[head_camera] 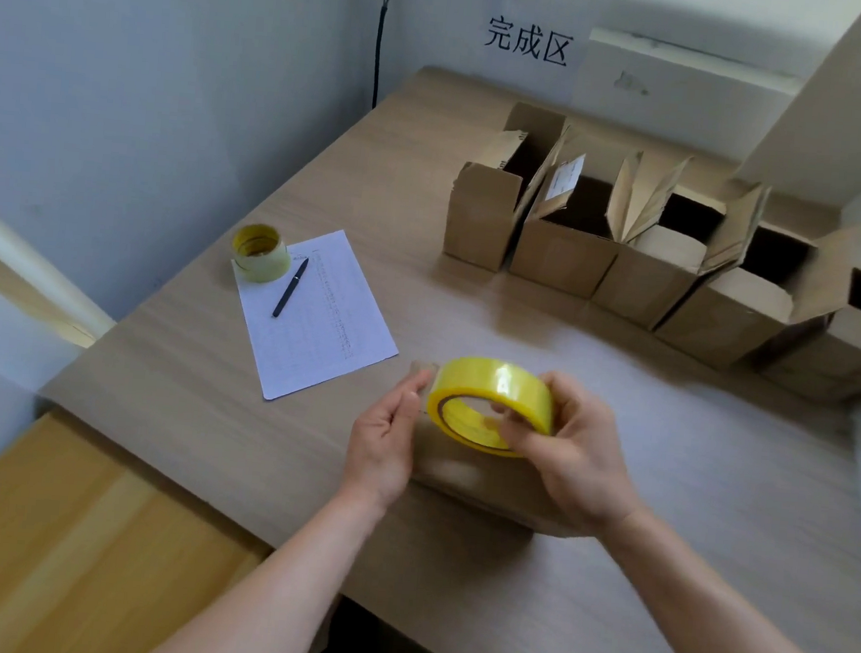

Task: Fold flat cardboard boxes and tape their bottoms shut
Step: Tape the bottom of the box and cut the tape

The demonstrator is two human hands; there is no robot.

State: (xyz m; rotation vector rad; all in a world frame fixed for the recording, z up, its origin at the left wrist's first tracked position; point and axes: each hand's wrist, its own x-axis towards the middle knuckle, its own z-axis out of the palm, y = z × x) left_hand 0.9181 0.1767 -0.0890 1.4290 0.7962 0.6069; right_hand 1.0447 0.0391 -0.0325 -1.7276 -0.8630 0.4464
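On the worktop point(207, 386), right hand point(570, 453) grips the tape roll point(489, 405); left hand point(384, 436) steadies the box point(458, 475), fingers flat. Tape may crease if it slips.

Two bare forearms, no sleeves; hands, left point(384, 433) and right point(570, 453), ungloved, without rings.

Both forearms enter from the lower edge, bare, and converge toward centre. Left hand point(383, 441): held edge-on, palm facing right, fingers point(407, 401) straight and together, pointing away from the body, thumb alongside. Right hand point(570, 458): back of hand facing up, fingers curled, thumb and fingertips pinching in front of the palm. The two hands are near each other, not touching.
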